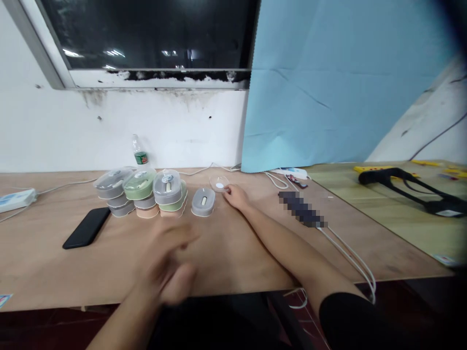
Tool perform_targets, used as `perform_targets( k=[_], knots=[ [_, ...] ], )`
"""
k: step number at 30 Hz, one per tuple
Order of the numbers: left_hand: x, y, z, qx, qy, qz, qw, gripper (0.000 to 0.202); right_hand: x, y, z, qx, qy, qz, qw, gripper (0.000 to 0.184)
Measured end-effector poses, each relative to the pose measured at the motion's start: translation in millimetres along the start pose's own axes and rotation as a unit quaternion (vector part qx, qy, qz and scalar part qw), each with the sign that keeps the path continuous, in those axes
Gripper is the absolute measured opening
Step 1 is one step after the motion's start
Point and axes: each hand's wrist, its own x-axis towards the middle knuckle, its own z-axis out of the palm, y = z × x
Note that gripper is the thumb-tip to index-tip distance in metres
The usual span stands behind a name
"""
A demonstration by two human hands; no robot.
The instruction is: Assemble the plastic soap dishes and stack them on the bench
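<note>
My right hand [236, 197] is at the back of the table, its fingers closed at the edge of a clear round disc [219, 185] with a white centre. Left of that hand sits a single small grey box [203, 202] with a clear lid. My left hand [170, 265] hangs over the front of the table, smeared by motion; no object shows in it. Beyond it stand stacked lidded boxes: a grey one [167, 187] on top at the right, a green one [139, 184] in the middle and another grey one [114, 183] at the left. Peach boxes lie underneath.
A black phone [86, 228] lies at the left, near a white power strip [16, 200]. A plastic bottle [139, 150] stands by the wall. At the right are a blurred-out dark object [302, 209], white cables [352, 255] and a black frame [412, 192].
</note>
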Motion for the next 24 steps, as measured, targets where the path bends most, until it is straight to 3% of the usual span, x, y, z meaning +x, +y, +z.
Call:
perform_targets(
  k=[3, 6, 9, 14, 21, 24],
  knots=[
    [23.8, -23.7, 37.6, 0.021, -0.130, -0.003, 0.991, 0.029, 12.7, -3.0, 6.3, -0.006, -0.001, -0.008, 1.000, 0.029],
    [37.0, -54.0, 75.2, 0.115, -0.259, -0.042, 0.958, 0.039, 18.0, -3.2, 10.7, 0.003, 0.000, -0.046, 0.999, 0.039],
    [36.5, -76.0, 98.1, 0.188, -0.334, -0.082, 0.920, 0.050, 14.4, -0.8, 11.5, 0.022, 0.007, -0.069, 0.997, 0.045],
    [25.6, -87.4, 109.1, 0.236, -0.349, -0.128, 0.898, 0.058, 4.5, 1.6, 9.0, 0.045, 0.010, -0.099, 0.994, 0.041],
    [10.6, -94.0, 108.6, 0.222, -0.345, -0.162, 0.897, 0.067, 9.7, 5.2, 13.9, -0.017, 0.027, -0.055, 0.998, 0.040],
    [8.6, -100.5, 110.1, 0.232, -0.359, -0.184, 0.885, 0.071, 12.1, 7.8, 16.3, -0.013, -0.011, -0.080, 0.997, 0.044]
  ],
)
